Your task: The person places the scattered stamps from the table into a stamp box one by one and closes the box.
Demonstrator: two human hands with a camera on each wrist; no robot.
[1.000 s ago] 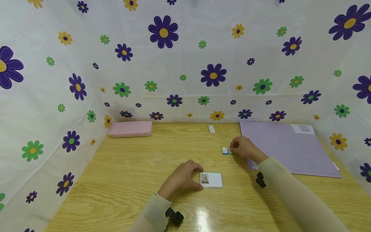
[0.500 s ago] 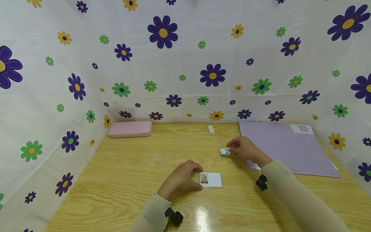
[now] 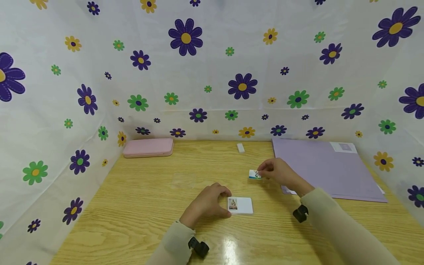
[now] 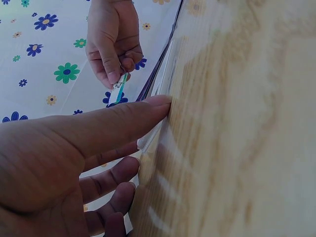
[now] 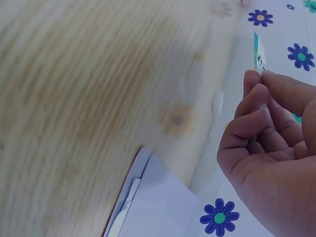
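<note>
A white rectangular card (image 3: 244, 206), with a small picture at its left end, lies flat on the wooden table. My left hand (image 3: 208, 202) holds its left end by the edges, index finger at the far corner and thumb at the near one. In the left wrist view the thumb touches the edge of the thin white and clear card (image 4: 159, 94). Farther back and to the right, my right hand (image 3: 279, 172) pinches a small printed piece, white with a blue-green band (image 3: 254, 174), between thumb and fingertips above the table. The right wrist view shows this small piece (image 5: 258, 52) edge-on.
A pink case (image 3: 148, 147) lies at the back left. A small white block (image 3: 240, 148) sits near the back edge. The purple folder (image 3: 321, 169) covers the back right. Left of centre lies a faint transparent sheet (image 3: 183, 180). Flowered cloth (image 3: 205, 66) hangs behind.
My right hand has lifted the small printed piece slightly and brought it left and a little nearer. The left hand and the white card stay in place.
</note>
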